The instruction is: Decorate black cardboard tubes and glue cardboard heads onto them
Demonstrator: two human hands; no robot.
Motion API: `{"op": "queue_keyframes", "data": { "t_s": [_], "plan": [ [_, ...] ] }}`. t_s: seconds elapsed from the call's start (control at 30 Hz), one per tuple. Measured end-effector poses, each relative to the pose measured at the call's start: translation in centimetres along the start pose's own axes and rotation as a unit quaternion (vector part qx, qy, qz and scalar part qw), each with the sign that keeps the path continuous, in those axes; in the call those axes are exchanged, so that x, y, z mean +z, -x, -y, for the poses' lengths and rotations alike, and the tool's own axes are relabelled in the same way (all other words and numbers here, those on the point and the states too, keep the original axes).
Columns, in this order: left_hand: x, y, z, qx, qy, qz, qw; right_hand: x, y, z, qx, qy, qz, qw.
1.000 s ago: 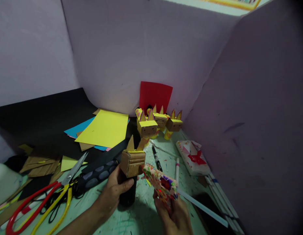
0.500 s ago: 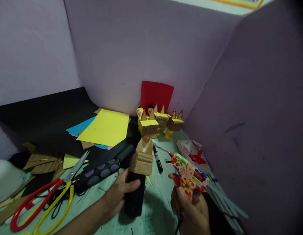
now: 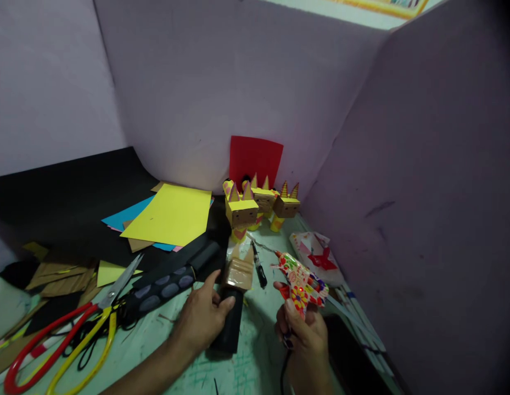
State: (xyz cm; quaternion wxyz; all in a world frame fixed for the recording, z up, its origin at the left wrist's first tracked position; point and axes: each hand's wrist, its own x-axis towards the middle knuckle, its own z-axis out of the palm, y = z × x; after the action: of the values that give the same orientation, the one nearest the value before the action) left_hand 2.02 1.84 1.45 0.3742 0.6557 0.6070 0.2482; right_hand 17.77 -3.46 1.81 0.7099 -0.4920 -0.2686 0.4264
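A black tube [image 3: 230,326] stands at the front centre, topped by a brown cardboard box head [image 3: 239,273] with two pointed pieces. My left hand [image 3: 205,310] is beside the tube, thumb and forefinger apart, nothing held between them. In my right hand [image 3: 302,323] is a glue gun [image 3: 301,282] with a floral pattern; its nozzle points up and left, towards the cardboard figures. A black pen [image 3: 259,266] lies between the box head and the glue gun.
Red-and-yellow scissors [image 3: 96,312] and a spotted dark roll [image 3: 160,291] lie left. Behind are yellow paper [image 3: 172,214], horned figures [image 3: 243,213] and a red sheet [image 3: 255,159]. A white-and-red packet [image 3: 314,252] and a dark flat object [image 3: 353,356] are right.
My left hand has let go of the black tube and its fingers have spread. The box head now shows a shiny face and leans back more. The view has shifted slightly.
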Motion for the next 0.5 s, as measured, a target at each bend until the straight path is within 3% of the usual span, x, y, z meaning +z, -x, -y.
{"op": "queue_keyframes", "data": {
  "t_s": [0.13,0.3,0.37,0.5],
  "plan": [
    [-1.8,0.7,0.1,0.011,-0.175,-0.051,0.983,-0.2,-0.1,-0.2,0.010,0.000,0.009,1.000],
    [-4.7,-0.4,0.8,0.098,-0.298,-0.207,0.927,-0.5,-0.1,-0.2,0.022,0.010,0.023,0.999],
    [-5.4,-1.1,0.8,0.094,-0.370,-0.196,0.903,-0.4,0.0,-0.1,0.028,0.017,0.034,0.999],
    [-5.7,-1.7,0.6,0.038,-0.450,-0.122,0.884,0.1,0.5,0.2,0.022,0.044,0.031,0.998]
  ]
}}
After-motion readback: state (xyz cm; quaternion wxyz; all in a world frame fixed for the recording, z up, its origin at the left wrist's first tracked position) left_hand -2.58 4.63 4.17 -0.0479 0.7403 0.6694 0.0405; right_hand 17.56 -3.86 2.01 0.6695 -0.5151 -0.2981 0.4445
